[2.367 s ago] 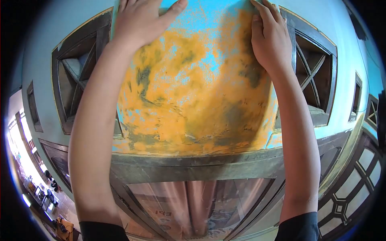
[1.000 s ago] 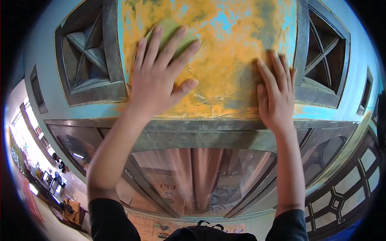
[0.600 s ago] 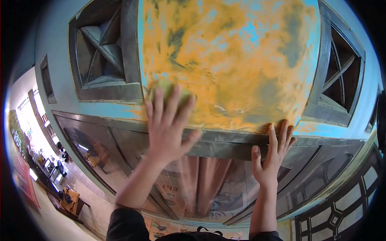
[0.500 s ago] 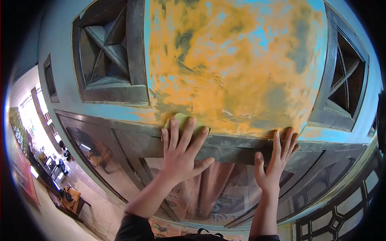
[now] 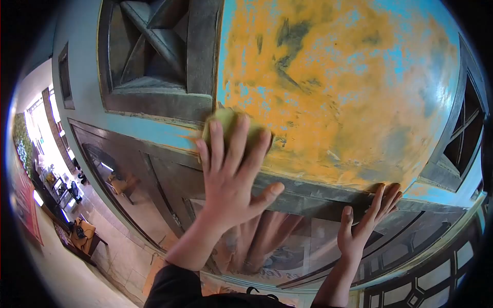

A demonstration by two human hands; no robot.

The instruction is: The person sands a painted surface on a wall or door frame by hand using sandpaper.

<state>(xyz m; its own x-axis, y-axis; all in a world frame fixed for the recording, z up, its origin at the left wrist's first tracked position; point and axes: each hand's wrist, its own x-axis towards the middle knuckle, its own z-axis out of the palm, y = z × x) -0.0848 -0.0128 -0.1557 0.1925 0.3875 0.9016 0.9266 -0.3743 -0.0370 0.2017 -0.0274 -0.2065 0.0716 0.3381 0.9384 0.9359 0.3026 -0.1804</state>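
A piece of yellow-green sandpaper (image 5: pixel 233 126) lies flat under the spread fingers of my left hand (image 5: pixel 231 174), pressed against the lower left corner of the wall panel. This wall panel (image 5: pixel 334 97) is patchy orange, with blue and dark grey showing through. My right hand (image 5: pixel 364 226) rests at the panel's lower right, fingertips on the dark wooden beam (image 5: pixel 308 194). Its fingers are stretched out and it holds nothing. The sandpaper's lower part is hidden by my left fingers.
Dark wooden vent frames with crossed bars stand at the left (image 5: pixel 159 46) and right (image 5: pixel 462 128). Below the beam are glass panes (image 5: pixel 308 241) with reflections. A patterned grille (image 5: pixel 421 282) is at lower right. At far left, a chair (image 5: pixel 82 236) stands on a tiled floor.
My left hand has slid the sandpaper upward along the panel's left edge. The view has shifted, and my right hand appears lower and farther right, still at the beam.
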